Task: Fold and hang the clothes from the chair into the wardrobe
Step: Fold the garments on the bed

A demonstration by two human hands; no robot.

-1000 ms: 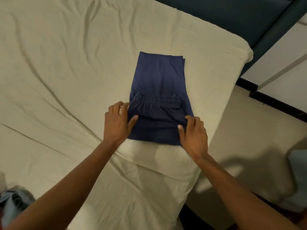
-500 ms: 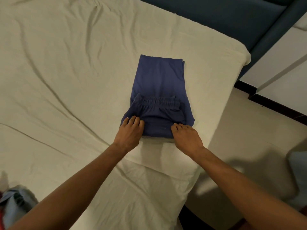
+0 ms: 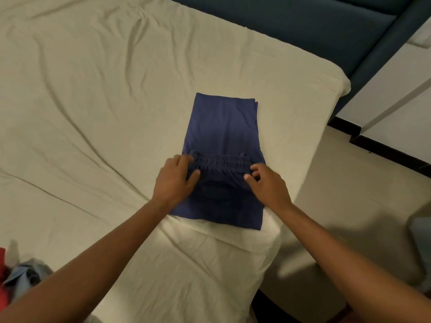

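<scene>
The navy trousers (image 3: 222, 136) are lying folded into a long rectangle on the bed (image 3: 93, 113), near its corner by the dark blue headboard (image 3: 303, 26). The elastic waistband (image 3: 221, 160) is sitting across the middle of the trousers, gathered and facing up.

Half a second ago both hands were pressing at the near edge of the trousers; now they are sitting farther up, at the waistband. The left hand (image 3: 173, 181) is holding the left end of the waistband, thumb laid over the cloth and fingers curled round its edge. The right hand (image 3: 265, 183) is pinching the right end between thumb and fingertips. The near part of the trousers, on this side of the waistband, is lying flatter and longer than before.

This is looking like the start of the next fold: with both ends of the waistband taken, the upper layer can be carried over the far half. The wardrobe is not showing, so hanging is still ahead. A heap of other clothes (image 3: 21, 276), blue and red, is waiting well left of the trousers.
</scene>
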